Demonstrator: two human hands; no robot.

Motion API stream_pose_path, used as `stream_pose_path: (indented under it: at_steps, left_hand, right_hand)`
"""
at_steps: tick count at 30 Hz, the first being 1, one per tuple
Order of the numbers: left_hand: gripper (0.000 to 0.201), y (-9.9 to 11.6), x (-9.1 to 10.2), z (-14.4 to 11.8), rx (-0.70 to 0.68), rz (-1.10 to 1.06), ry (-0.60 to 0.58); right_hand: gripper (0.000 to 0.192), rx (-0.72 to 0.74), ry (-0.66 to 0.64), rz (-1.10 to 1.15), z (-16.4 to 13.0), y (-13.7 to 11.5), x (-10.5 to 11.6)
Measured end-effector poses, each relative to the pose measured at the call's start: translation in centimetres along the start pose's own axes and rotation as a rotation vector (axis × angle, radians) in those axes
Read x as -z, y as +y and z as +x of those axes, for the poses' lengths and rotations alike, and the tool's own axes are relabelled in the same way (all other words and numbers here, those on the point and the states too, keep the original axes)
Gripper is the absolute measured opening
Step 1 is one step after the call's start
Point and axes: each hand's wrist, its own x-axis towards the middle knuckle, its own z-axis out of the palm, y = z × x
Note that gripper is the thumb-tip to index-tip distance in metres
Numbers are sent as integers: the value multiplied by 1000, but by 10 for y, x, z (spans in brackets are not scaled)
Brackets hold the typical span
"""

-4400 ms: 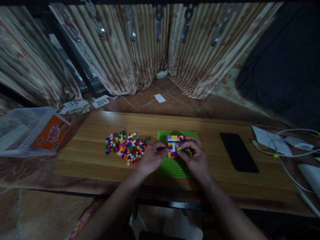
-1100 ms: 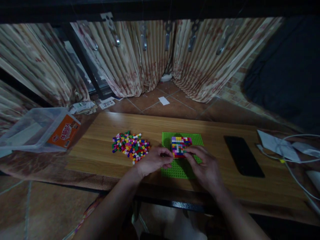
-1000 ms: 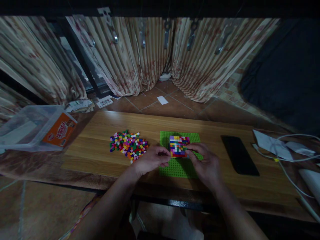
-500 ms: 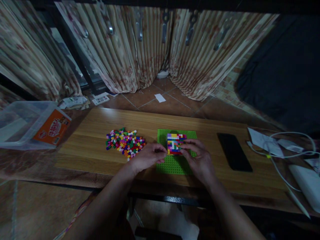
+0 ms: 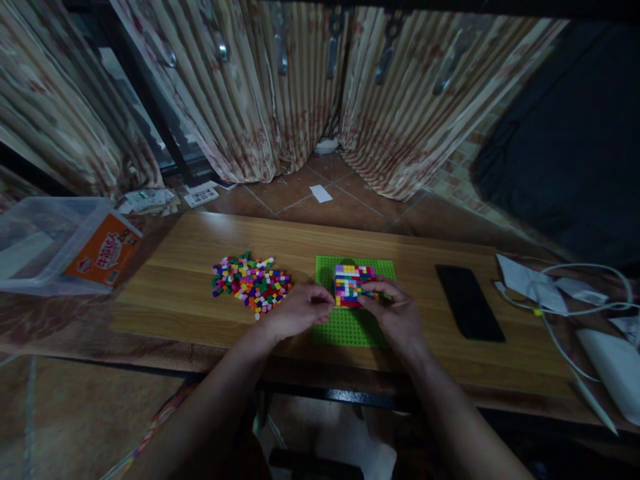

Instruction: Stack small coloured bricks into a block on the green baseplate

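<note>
A green studded baseplate [image 5: 350, 328] lies on the wooden table top [image 5: 300, 243]. A block of small multicoloured bricks [image 5: 350, 284] is built on its far half. My right hand [image 5: 397, 319] rests on the plate with its fingertips pressed against the block's near right edge. Just left of the block, my left hand [image 5: 295, 312] is curled, fingertips at the plate's left edge; I cannot tell whether it holds a brick. A loose heap of small coloured bricks [image 5: 250, 283] lies left of the plate.
A black phone [image 5: 469, 311] lies flat right of the plate. White cables and papers [image 5: 560, 290] crowd the table's right end. A clear plastic box with an orange label [image 5: 65, 247] sits at the far left. Striped curtains [image 5: 280, 87] hang behind.
Both hands stay at the brick block. My right fingers have shifted slightly along its near right edge. The view itself has swayed a little.
</note>
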Motion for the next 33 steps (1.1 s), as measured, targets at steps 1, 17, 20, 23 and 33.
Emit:
stream_pose_path:
  at_steps: [1,17,20,23,33]
  left_hand:
    - [11,-1,0,0,-3,1,-2]
    - [14,-4,1,2,-49,48,3]
    - [14,-4,1,3,-57,57,6]
    - [14,-5,1,3,-64,59,1]
    - [11,-2,-1,2,-62,77,5]
  right_hand:
    - [17,-12,-7,23,0,0,0]
    - [21,-163,2,91,0,-1,1]
    - [20,-164,14,83,0,1,-1]
    - [19,-154,19,90,0,2,-2]
    - [19,-146,47,50,0,0,-3]
